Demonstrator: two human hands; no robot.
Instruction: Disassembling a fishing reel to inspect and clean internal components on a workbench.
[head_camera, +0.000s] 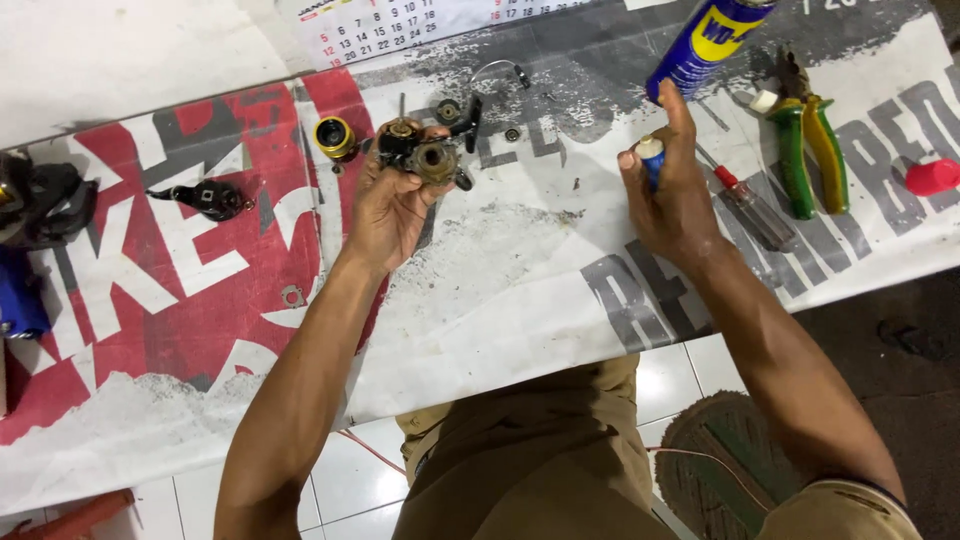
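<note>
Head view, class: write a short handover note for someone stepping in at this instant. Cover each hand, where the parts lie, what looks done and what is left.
Left hand: grip shut on a greasy metal part, held above the printed sheet.
Right hand: grip shut on a small blue tube with a white cap.
Nearby: gold ring piece, black lever piece, washer, spray can, green pliers, screwdriver, red cap.
Done: the part is taken apart, with pieces spread out.
Left: the loose pieces are not yet back on.

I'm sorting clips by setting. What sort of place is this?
Probably a small home repair spot: a printed banner spread over a tiled floor, with pliers, a screwdriver, a spray can and loose metal parts.
</note>
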